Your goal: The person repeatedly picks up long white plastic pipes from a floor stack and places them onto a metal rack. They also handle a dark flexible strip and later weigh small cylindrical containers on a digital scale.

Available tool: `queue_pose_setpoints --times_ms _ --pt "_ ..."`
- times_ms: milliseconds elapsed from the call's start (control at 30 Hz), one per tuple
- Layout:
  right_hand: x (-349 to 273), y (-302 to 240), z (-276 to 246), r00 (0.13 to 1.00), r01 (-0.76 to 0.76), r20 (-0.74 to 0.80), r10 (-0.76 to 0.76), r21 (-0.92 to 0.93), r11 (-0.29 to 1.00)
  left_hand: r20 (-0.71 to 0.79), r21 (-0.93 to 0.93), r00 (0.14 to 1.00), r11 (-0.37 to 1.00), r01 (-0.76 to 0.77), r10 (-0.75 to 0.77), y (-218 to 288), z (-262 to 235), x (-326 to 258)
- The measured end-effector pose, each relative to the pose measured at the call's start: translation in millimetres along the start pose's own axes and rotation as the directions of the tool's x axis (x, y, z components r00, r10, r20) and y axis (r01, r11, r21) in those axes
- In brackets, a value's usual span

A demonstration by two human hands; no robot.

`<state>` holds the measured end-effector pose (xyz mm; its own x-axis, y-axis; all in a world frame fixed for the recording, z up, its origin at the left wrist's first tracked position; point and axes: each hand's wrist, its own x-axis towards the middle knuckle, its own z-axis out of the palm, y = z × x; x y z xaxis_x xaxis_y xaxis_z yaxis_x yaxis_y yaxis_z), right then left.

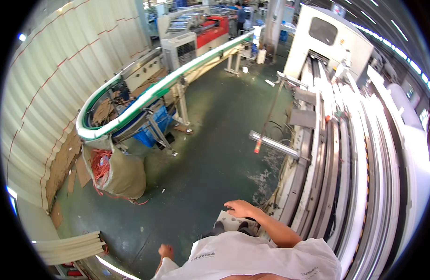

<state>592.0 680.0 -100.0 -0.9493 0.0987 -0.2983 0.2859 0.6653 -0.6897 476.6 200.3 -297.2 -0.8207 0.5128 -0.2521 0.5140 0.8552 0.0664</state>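
Observation:
My right hand [240,208] is held out in front of my white shirt, palm down, its fingers loosely stretched to the left. Nothing shows in it, and it hangs clear of the long machine bed [313,172] on my right. Lower and to the left, my left hand [166,251] hangs beside my body over the green floor. Its fingers are turned away and too small to make out. Below my right hand is a pale step plate [226,218], with my dark shoes [218,226] partly hidden by the shirt.
A curved green-edged conveyor [145,97] runs across the left. Beneath its bend stands a woven sack [126,175] of red strapping scraps. A metal roller bar [274,143] juts from the machine bed over the floor. Bundled pale strips [70,248] lie at lower left.

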Motion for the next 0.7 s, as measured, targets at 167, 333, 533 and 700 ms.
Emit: queue_pose_setpoints --times_ms 167,333,533,700 --pt "108 -30 9 0.980 0.095 0.182 -0.086 -0.041 0.995 -0.135 0.149 0.984 0.980 0.134 -0.114 -17 56 -126" --pt "207 33 74 0.950 0.136 0.295 -0.101 -0.100 0.986 -0.180 -0.654 0.878 0.721 0.230 -0.443 -10 61 -171" --pt "239 153 164 0.586 0.531 0.800 0.129 -0.500 0.684 0.607 -0.625 0.425 -0.734 -0.268 -0.672 -104 23 -36" --pt "340 111 275 0.536 -0.344 0.671 0.513 -0.380 0.858 0.485 -0.779 0.292 -0.559 -0.285 -0.824 -217 34 75"
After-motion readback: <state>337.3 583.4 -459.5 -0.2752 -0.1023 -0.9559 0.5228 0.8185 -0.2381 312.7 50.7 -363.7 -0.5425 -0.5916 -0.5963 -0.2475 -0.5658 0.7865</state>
